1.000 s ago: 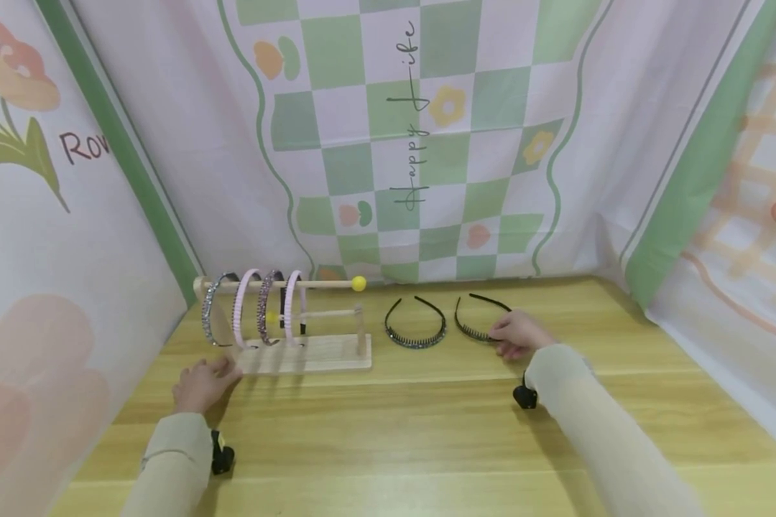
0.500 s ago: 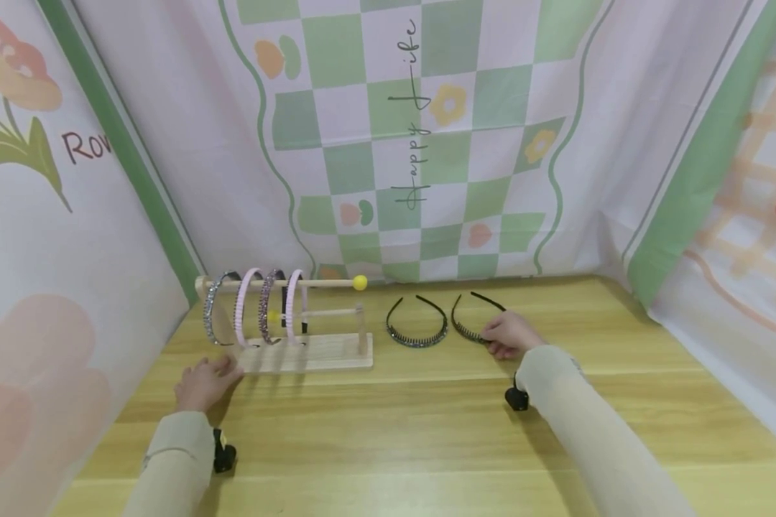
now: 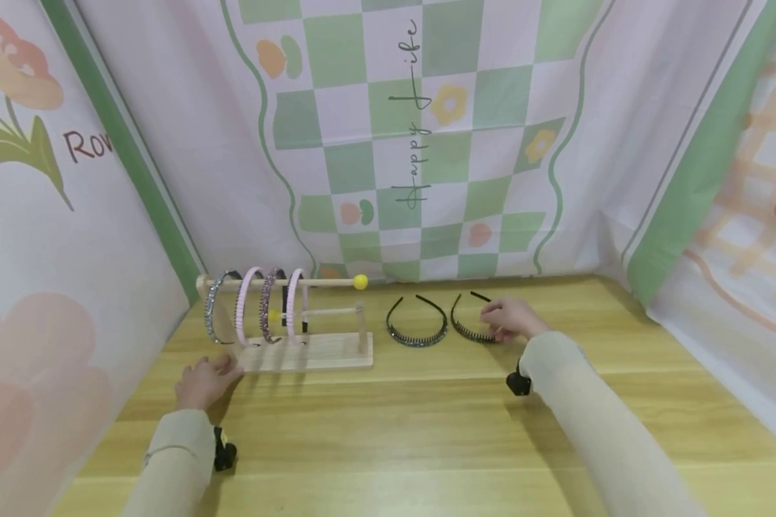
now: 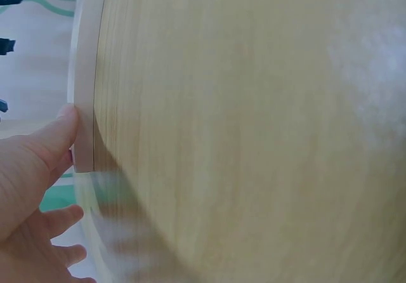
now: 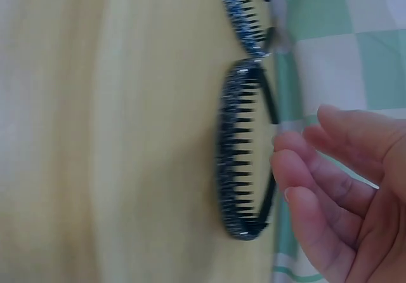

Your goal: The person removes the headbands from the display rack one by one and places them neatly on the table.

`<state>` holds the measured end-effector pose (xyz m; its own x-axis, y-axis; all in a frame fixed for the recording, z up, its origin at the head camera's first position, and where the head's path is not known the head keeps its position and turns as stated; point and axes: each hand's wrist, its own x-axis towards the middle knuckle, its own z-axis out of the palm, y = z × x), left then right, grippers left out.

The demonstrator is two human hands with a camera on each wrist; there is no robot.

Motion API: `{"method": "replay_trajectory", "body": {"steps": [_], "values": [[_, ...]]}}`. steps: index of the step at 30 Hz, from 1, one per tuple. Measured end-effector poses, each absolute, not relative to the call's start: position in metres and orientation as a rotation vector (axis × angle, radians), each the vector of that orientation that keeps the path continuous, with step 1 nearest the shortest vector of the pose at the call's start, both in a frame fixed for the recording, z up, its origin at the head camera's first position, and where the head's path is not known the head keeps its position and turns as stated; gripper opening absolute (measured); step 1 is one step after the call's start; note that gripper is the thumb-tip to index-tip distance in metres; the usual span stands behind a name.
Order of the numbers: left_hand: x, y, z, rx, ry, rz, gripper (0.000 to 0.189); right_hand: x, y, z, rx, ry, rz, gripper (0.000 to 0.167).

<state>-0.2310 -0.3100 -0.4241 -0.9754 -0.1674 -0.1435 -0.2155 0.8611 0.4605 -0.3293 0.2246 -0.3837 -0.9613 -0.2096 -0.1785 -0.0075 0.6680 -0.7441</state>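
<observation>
Behind the worktop (image 3: 375,431) hangs a green-and-white checked curtain (image 3: 449,43). On the worktop, right of a similar headband (image 3: 417,343), we see the black comb-toothed headband (image 5: 226,150). The right hand (image 3: 516,317) is over its right side, fingers loosely bent and gripping nothing; we cannot tell if they touch it. The left hand (image 3: 203,382) is relaxed, its thumb against the wooden headband stand (image 3: 326,353). We judge that an off-centre pinch could skid the comb-toothed headband into its neighbour, and a left-hand nudge could slide the stand. Sparkling silver-blue trim crusts the headband's outer curve; dark teeth line the inside.
</observation>
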Motion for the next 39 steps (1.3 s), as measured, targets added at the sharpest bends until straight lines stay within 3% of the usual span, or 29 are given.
{"method": "replay_trajectory", "body": {"steps": [18,25,39], "values": [[-0.231,-0.309,-0.423,-0.3,2.933,0.744,0.068,-0.344,0.194,-0.314,-0.32,2.729,-1.12,0.048],[-0.23,-0.308,-0.421,-0.308,2.938,0.747,0.067,-0.346,0.171,-0.292,-0.412,2.764,-1.169,0.044],[-0.231,-0.31,-0.425,-0.304,2.949,0.726,0.068,-0.34,0.115,-0.248,-0.565,2.832,-1.095,0.052]]}}
